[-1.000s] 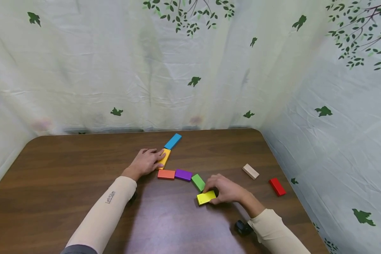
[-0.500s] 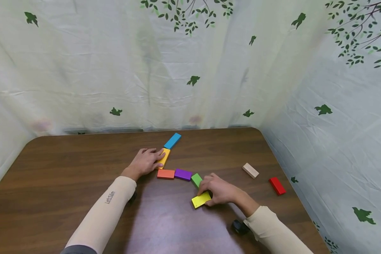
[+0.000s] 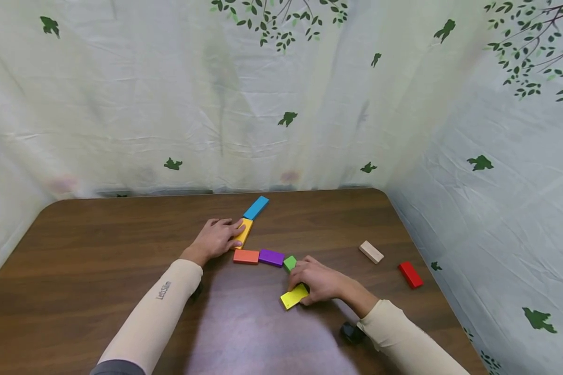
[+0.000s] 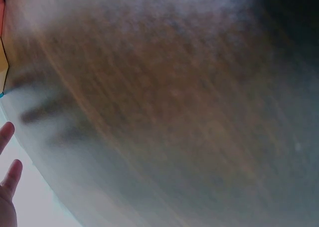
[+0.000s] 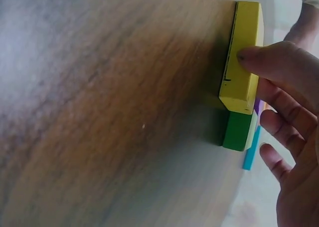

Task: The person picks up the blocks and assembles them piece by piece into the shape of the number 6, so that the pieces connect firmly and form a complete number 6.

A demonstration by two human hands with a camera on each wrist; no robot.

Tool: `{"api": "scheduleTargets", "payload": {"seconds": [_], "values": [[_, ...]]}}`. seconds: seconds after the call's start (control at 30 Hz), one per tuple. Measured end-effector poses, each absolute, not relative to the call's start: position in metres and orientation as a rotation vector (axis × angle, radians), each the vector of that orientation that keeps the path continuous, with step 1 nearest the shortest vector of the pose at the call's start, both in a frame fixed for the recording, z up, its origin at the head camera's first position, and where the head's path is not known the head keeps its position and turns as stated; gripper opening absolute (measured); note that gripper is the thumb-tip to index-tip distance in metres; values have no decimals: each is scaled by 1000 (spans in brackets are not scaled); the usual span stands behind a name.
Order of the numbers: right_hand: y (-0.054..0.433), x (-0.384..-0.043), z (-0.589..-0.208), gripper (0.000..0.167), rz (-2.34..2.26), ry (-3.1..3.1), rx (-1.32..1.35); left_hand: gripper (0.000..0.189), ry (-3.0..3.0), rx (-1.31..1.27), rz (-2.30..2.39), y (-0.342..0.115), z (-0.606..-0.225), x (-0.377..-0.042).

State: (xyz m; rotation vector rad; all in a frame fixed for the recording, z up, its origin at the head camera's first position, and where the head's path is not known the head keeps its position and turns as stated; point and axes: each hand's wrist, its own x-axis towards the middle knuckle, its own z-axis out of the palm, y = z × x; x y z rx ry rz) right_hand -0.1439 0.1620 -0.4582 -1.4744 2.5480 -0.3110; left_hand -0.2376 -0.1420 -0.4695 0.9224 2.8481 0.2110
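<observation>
My right hand pinches a yellow block between thumb and fingers. In the right wrist view the thumb lies on the side of the yellow block, whose end meets a green block. From the head, my hand partly covers the green block. A purple block and an orange-red block continue the row leftward. Fingers of my left hand rest on an amber block. Beyond it, a blue block lies close to its far end.
A pale wooden block and a red block lie apart on the right of the brown table. Pale curtains with leaf prints hang behind the table and at its sides.
My right hand has shifted slightly left and towards me with the yellow block, which has turned a little. More of the green block is now covered. My left hand stays put.
</observation>
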Motion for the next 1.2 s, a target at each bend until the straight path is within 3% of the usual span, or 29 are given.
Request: {"api": "scheduleTargets", "payload": {"seconds": [1.2], "values": [[158,-146,-457,21,-314,2545,-1516,56,2856,920,215,-142,-469,-237]]}}
